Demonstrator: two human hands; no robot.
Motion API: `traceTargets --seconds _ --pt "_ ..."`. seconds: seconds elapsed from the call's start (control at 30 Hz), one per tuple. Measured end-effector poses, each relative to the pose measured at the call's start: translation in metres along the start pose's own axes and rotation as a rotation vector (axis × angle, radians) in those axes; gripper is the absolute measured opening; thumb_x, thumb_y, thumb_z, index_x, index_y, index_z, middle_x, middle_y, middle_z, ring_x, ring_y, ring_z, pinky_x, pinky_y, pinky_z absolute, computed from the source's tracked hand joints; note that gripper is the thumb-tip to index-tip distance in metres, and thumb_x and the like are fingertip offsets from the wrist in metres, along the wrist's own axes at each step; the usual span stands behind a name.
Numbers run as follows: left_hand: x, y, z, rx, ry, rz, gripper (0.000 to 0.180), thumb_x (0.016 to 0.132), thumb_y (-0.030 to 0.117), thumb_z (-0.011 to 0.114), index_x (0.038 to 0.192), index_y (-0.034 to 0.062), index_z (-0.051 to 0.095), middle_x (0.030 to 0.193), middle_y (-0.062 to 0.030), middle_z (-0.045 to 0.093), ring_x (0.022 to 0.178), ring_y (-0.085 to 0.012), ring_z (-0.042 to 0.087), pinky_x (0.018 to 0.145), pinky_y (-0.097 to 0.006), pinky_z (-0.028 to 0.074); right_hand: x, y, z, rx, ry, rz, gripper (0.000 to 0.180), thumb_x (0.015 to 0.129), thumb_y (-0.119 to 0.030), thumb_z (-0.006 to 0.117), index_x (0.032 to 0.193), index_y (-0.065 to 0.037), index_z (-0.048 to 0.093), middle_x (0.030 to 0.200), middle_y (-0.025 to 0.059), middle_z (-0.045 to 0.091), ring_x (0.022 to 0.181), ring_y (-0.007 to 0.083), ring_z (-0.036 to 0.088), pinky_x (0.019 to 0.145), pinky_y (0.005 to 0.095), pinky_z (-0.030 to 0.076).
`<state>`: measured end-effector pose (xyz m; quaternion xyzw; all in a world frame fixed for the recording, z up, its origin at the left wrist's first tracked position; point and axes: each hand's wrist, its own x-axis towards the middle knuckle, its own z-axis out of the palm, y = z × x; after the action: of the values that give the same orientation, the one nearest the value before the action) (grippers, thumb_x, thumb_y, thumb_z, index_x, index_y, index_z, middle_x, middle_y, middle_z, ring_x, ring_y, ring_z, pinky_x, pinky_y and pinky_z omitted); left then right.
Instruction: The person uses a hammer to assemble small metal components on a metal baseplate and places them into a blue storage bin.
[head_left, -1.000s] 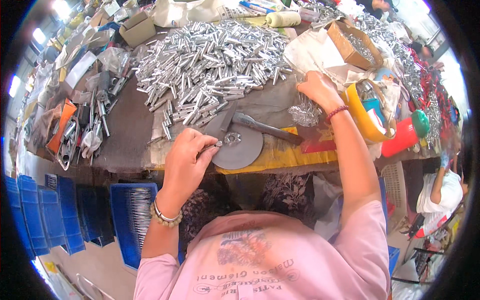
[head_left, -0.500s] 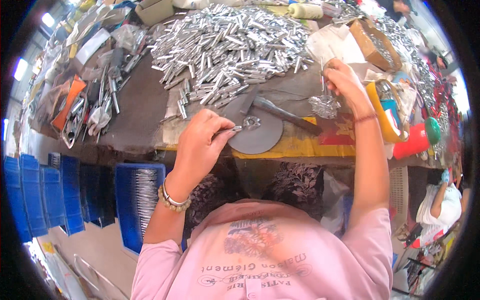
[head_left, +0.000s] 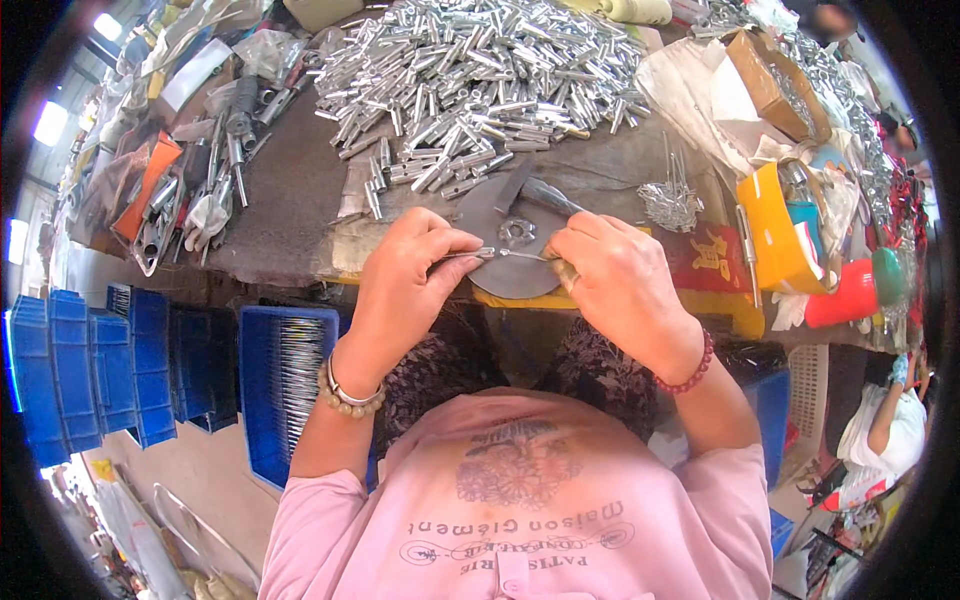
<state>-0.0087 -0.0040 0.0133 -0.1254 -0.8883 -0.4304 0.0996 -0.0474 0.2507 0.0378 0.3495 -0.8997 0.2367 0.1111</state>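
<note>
My left hand [head_left: 405, 270] is closed, thumb and fingers pinching a small silver metal piece [head_left: 487, 253]. My right hand [head_left: 620, 280] pinches a thin metal rod [head_left: 528, 257], its tip pointing at the left hand's piece; I cannot tell whether the two touch. Both hands are over the front of a round grey disc [head_left: 520, 284]. On the disc lie a nut-like metal ring [head_left: 517, 232] and the head of a hammer [head_left: 512, 188]; the hammer's handle runs behind my right hand.
A large heap of short metal tubes [head_left: 470, 80] covers the bench's far side. Thin rods [head_left: 671, 205] lie in a small pile on the right, near a yellow container [head_left: 770, 230] and a red bottle [head_left: 840, 293]. Tools [head_left: 225, 150] lie left. A blue crate [head_left: 255, 400] holds metal parts.
My right hand has come from the rod pile toward the disc, bringing a thin rod close to the piece in my left hand. The left hand keeps its pinch.
</note>
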Motion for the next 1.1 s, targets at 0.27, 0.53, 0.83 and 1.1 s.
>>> traceTargets --seconds 0.27,0.53,0.83,1.1 --pt "-0.002 -0.006 0.007 0.006 0.081 0.053 0.017 0.087 0.008 0.085 0.104 0.0061 0.081 0.094 -0.0086 0.066 0.085 -0.0271 0.066 0.073 -0.037 0.053 -0.002 0.003 0.001 -0.037 0.048 -0.053 0.004 0.085 -0.005 0.071 0.088 -0.007 0.071 0.091 0.0094 0.066 0.089 0.0309 0.070 0.081 0.0442 0.057" --pt "-0.002 -0.006 0.007 -0.007 0.086 0.054 0.018 0.087 0.007 0.086 0.104 0.0060 0.082 0.093 -0.0084 0.066 0.085 -0.0257 0.067 0.073 -0.036 0.053 0.000 0.004 -0.002 -0.037 -0.004 -0.163 0.004 0.085 -0.006 0.071 0.089 -0.007 0.071 0.092 0.0087 0.065 0.090 0.0293 0.069 0.082 0.0430 0.057" --pt "-0.002 -0.008 0.007 -0.040 0.063 0.035 0.018 0.087 0.006 0.086 0.104 0.0058 0.082 0.094 -0.0078 0.065 0.084 -0.0238 0.066 0.074 -0.034 0.053 0.000 0.004 0.005 -0.041 0.042 -0.195 0.009 0.083 -0.007 0.068 0.092 -0.006 0.071 0.092 0.0081 0.063 0.089 0.0285 0.067 0.082 0.0423 0.056" --pt "-0.001 0.001 0.002 -0.011 0.002 0.020 0.020 0.087 -0.001 0.081 0.107 0.0031 0.081 0.095 -0.0079 0.062 0.090 -0.0224 0.064 0.080 -0.031 0.050 -0.002 0.004 0.019 -0.054 0.120 -0.191 0.005 0.084 -0.009 0.068 0.088 -0.011 0.071 0.092 0.0056 0.061 0.092 0.0257 0.066 0.082 0.0413 0.055"
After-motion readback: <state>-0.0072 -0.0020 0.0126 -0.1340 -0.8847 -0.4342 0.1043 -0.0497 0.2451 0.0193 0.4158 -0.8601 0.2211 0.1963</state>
